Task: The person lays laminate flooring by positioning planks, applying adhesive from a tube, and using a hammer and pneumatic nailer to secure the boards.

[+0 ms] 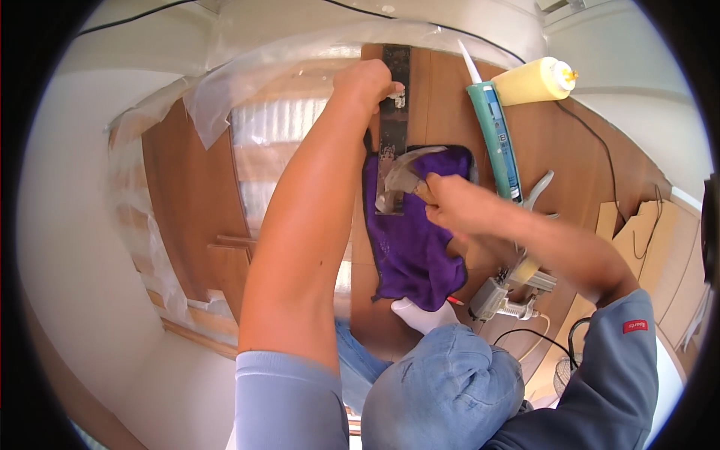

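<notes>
My left hand (365, 81) is closed on the far part of a flat, dark metal pull bar (394, 124) with worn patches. The bar runs toward me over the brown floorboards, and its near end lies over a purple cloth (420, 255) with dark edging. In my right hand (459, 204) is a claw hammer (403, 178), gripped by its wooden handle close to the head. The hammer's head is over the bar's near end; I cannot tell whether they touch. My fingers hide most of the handle.
Right of the cloth lie a green sealant tube (491, 139), a yellow squeeze bottle (534, 81) and a metal air nailer (491, 296). A red pencil (455, 301) is near my white-socked foot (424, 316). Clear plastic sheeting (210, 105) and loose boards (184, 195) are at left.
</notes>
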The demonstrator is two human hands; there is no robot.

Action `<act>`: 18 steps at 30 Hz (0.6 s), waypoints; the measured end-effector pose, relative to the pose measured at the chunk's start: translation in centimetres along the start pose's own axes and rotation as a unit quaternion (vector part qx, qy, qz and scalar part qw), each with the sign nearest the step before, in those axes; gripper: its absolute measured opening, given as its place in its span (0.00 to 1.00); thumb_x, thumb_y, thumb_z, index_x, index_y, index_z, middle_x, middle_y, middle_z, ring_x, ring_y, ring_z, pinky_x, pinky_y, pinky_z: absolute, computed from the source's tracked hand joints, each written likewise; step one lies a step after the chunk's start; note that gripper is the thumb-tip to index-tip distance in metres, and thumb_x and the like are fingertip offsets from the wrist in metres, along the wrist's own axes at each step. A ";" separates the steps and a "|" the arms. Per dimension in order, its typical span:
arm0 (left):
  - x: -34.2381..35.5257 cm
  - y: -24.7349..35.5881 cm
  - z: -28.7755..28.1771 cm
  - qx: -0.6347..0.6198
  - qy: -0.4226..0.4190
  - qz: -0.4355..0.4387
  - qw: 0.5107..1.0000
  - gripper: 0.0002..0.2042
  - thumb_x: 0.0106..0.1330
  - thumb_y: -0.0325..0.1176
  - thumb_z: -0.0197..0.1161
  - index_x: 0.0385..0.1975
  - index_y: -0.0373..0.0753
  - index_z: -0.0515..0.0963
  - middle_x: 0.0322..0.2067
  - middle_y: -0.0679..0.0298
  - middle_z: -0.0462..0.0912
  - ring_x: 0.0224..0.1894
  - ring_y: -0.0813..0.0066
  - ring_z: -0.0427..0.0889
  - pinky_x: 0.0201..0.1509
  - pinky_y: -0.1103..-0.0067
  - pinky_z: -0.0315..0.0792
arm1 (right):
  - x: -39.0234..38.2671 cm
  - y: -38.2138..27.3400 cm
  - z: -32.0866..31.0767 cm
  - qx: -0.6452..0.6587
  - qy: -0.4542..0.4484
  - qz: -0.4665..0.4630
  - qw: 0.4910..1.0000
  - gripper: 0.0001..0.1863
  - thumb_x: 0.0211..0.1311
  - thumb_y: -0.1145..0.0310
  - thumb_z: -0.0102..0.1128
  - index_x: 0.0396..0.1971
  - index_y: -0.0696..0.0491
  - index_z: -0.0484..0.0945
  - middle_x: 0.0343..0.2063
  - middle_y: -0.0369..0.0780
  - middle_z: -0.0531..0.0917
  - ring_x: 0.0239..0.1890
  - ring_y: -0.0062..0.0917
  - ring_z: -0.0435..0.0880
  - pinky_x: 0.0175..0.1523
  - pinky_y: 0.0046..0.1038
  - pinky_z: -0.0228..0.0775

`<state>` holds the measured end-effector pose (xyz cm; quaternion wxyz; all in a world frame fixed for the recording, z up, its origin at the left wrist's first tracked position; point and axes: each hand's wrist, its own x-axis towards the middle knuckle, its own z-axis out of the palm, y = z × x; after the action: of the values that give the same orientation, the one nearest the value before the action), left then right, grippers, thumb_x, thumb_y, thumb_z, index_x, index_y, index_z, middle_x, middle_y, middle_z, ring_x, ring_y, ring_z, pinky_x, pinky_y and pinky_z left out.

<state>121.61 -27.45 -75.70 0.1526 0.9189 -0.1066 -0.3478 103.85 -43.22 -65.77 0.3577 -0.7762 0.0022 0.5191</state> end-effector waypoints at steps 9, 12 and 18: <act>0.0 0.3 -0.5 -0.016 -0.015 -0.032 0.999 0.21 0.70 0.49 0.65 0.30 0.33 0.87 0.22 0.53 0.87 0.29 0.58 0.89 0.38 0.63 0.80 | 1.8 1.1 1.4 -0.009 0.033 -0.021 0.999 0.11 0.67 0.71 0.59 0.35 0.64 0.69 0.18 0.45 0.79 0.14 0.29 0.80 0.20 0.34 0.71; -0.6 0.6 -0.3 0.015 -0.011 0.006 1.000 0.23 0.70 0.52 0.65 0.31 0.33 0.86 0.26 0.53 0.88 0.31 0.56 0.89 0.38 0.63 0.80 | 1.7 1.3 1.0 -0.091 0.056 -0.065 0.992 0.10 0.68 0.72 0.57 0.34 0.63 0.68 0.17 0.45 0.78 0.13 0.29 0.79 0.19 0.34 0.70; -0.6 -0.5 0.7 0.015 0.010 0.002 1.000 0.26 0.71 0.56 0.63 0.30 0.34 0.86 0.27 0.51 0.87 0.30 0.55 0.88 0.38 0.62 0.79 | 1.9 4.9 2.5 0.006 0.030 -0.027 0.999 0.11 0.67 0.71 0.57 0.34 0.64 0.68 0.17 0.44 0.77 0.12 0.29 0.78 0.20 0.34 0.70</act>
<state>120.77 -26.99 -75.96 0.1407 0.9243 -0.1116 -0.3368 100.88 -44.73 -70.55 0.3759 -0.7892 -0.0048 0.4855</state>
